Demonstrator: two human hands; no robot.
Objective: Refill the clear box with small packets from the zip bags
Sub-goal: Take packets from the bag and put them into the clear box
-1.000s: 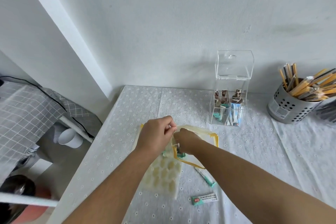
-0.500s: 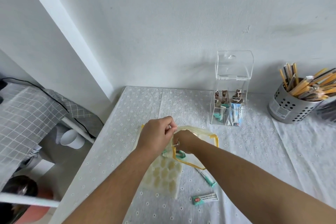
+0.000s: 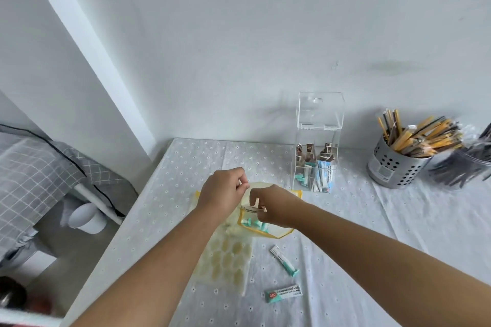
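"ato" — front packet [image 3: 283,296]

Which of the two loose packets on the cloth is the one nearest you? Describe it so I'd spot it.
Start at the white tablecloth and look below the yellow-edged zip bag. Two packets lie loose there. The nearest packet lies almost flat across, with a green end bearing a red mark; the slanted packet beyond it has none.

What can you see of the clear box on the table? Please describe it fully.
The clear box looks like acrylic and stands upright near the wall. Its hinged lid is raised open. Inside dividers hold brown sachets behind, teal packets front left and blue-white packets front right. It is only partly filled. Neither hand touches it.
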